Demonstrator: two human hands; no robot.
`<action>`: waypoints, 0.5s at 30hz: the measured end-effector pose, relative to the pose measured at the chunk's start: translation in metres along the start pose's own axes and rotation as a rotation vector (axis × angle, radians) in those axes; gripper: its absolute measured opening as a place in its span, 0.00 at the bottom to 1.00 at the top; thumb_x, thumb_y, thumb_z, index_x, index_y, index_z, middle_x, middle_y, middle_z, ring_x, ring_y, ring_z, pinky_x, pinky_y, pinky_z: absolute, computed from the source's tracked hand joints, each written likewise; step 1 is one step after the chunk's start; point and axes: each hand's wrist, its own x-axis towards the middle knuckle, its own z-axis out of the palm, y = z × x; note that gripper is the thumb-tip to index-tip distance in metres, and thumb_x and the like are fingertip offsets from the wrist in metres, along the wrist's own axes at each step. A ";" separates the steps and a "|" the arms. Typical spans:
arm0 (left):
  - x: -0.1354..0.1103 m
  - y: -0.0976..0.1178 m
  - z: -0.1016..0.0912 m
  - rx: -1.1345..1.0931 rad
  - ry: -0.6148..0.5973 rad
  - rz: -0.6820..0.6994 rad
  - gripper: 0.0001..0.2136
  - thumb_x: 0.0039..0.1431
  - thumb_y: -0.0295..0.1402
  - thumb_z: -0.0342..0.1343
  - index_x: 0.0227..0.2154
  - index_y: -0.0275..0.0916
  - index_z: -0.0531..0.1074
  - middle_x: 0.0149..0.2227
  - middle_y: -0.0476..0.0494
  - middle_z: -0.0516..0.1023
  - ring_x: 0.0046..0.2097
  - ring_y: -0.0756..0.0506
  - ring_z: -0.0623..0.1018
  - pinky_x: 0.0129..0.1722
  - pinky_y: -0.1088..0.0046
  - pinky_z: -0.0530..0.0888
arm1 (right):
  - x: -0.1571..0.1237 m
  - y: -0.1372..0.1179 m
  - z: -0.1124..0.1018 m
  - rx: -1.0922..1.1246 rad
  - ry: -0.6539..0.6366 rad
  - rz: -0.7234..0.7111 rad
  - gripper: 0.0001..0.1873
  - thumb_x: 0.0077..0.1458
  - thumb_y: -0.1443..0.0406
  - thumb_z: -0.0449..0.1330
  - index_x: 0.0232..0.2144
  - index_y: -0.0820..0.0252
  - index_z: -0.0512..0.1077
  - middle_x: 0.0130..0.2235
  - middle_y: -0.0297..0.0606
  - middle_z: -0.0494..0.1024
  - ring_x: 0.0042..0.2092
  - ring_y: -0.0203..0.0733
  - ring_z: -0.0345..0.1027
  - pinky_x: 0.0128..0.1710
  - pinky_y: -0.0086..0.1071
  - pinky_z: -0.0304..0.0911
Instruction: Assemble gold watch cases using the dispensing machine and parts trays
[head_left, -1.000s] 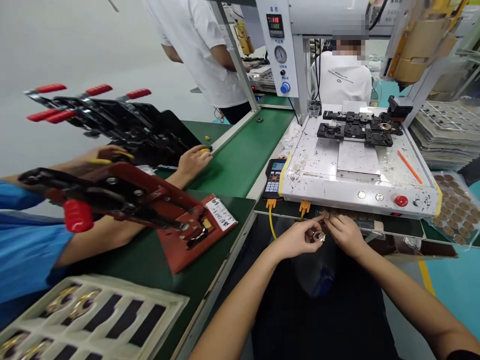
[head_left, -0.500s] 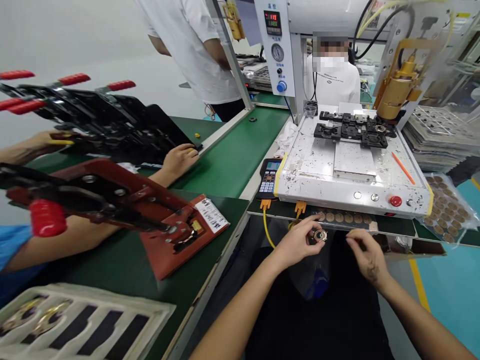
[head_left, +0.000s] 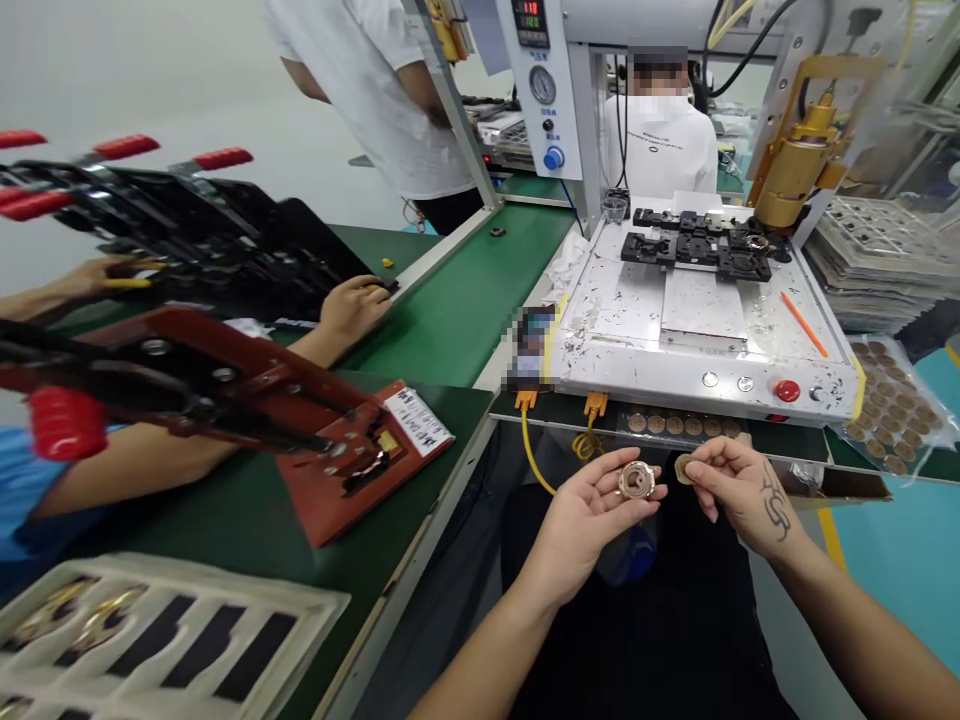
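Left hand lies palm up, fingers curled around a round silver metal ring part; right hand pinches a small tan disc just beside it.

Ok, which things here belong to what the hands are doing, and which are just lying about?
In hand: left hand holding round metal ring; right hand pinching tan disc; row of matching discs just ahead.
Lying about: orange pencil, red clamp jig, black clamp jig, white tray.
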 end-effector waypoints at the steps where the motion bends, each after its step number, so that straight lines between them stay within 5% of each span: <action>1: -0.003 0.001 0.000 -0.019 0.001 -0.008 0.31 0.49 0.31 0.81 0.56 0.37 0.78 0.52 0.33 0.87 0.52 0.35 0.88 0.55 0.59 0.83 | -0.001 -0.001 0.000 -0.009 -0.001 0.001 0.17 0.59 0.53 0.75 0.37 0.57 0.76 0.22 0.29 0.76 0.20 0.35 0.65 0.21 0.29 0.60; 7: -0.014 0.000 -0.001 -0.082 -0.062 0.044 0.25 0.62 0.41 0.74 0.59 0.37 0.80 0.55 0.30 0.86 0.57 0.29 0.86 0.63 0.44 0.78 | -0.012 -0.016 0.003 -0.144 -0.024 -0.015 0.20 0.62 0.47 0.71 0.36 0.57 0.77 0.22 0.31 0.76 0.21 0.38 0.68 0.24 0.34 0.65; 15: -0.018 -0.004 -0.006 -0.022 -0.110 0.070 0.21 0.67 0.41 0.70 0.59 0.41 0.81 0.55 0.35 0.87 0.60 0.32 0.84 0.63 0.47 0.80 | -0.013 -0.018 0.007 0.060 -0.279 0.232 0.22 0.66 0.48 0.68 0.31 0.56 0.71 0.20 0.26 0.69 0.20 0.31 0.54 0.22 0.29 0.49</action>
